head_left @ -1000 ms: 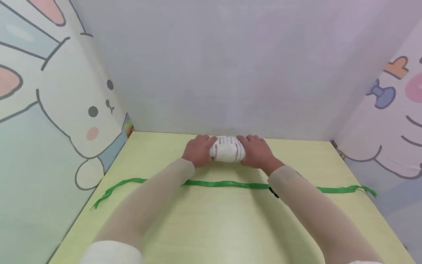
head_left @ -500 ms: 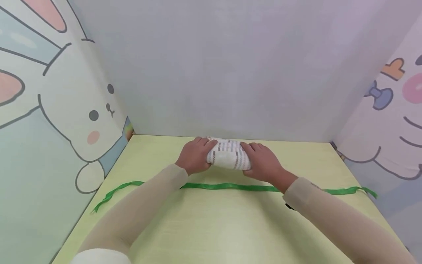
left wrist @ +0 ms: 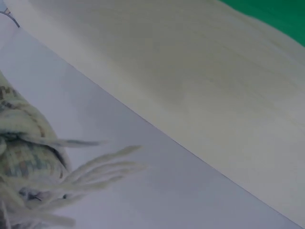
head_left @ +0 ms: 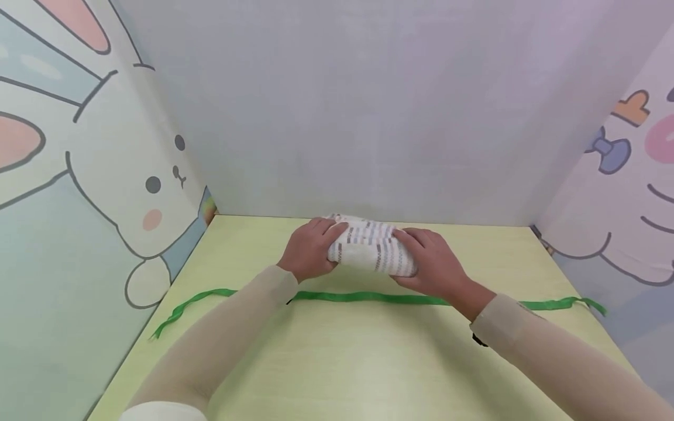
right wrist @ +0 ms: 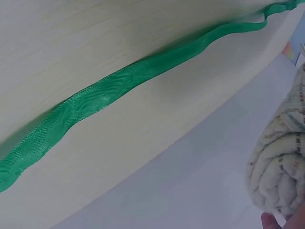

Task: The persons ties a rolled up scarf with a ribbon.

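Rolled white towel with grey-brown stripes (head_left: 371, 248) is held between both hands above the far part of the pale yellow-green wooden tabletop (head_left: 358, 356). The left hand (head_left: 309, 248) grips the left end of the roll, fingers curled over its top. The right hand (head_left: 434, 263) grips the right end, fingers wrapped over the top and front. In the left wrist view, the fringed end of the roll (left wrist: 28, 157) shows at the lower left; in the right wrist view, the coiled end (right wrist: 281, 162) shows just above a fingertip at the lower right.

A long green fabric ribbon (head_left: 363, 297) lies flat on the tabletop on the near side of both hands, passing under both forearms.

Compared with one second ago, the roll is nearer the ribbon and tilted, with its right end lower. The right hand has moved toward the ribbon and rightward. The ribbon is unchanged.
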The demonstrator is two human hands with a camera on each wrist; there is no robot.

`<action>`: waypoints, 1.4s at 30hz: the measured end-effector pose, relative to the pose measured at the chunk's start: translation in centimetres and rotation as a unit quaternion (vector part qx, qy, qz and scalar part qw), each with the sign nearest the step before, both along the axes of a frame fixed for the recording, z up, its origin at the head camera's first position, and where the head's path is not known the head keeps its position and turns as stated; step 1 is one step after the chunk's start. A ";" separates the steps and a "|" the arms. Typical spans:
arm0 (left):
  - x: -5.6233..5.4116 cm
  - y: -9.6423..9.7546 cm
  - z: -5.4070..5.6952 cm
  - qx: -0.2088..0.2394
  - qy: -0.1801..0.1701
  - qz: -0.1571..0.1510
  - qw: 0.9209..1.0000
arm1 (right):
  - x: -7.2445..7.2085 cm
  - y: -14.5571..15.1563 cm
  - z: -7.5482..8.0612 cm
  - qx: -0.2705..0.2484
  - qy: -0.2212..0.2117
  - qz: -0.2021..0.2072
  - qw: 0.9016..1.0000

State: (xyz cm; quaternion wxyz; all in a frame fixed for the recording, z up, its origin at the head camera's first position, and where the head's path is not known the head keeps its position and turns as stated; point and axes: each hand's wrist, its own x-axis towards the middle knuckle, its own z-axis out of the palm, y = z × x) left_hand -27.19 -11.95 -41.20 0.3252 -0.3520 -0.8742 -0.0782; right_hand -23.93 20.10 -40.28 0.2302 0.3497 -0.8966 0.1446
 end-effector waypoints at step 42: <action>2.0 -2.5 -0.5 0.085 0.001 -0.236 0.968 | 4.0 0.4 5.5 0.028 0.237 0.394 0.888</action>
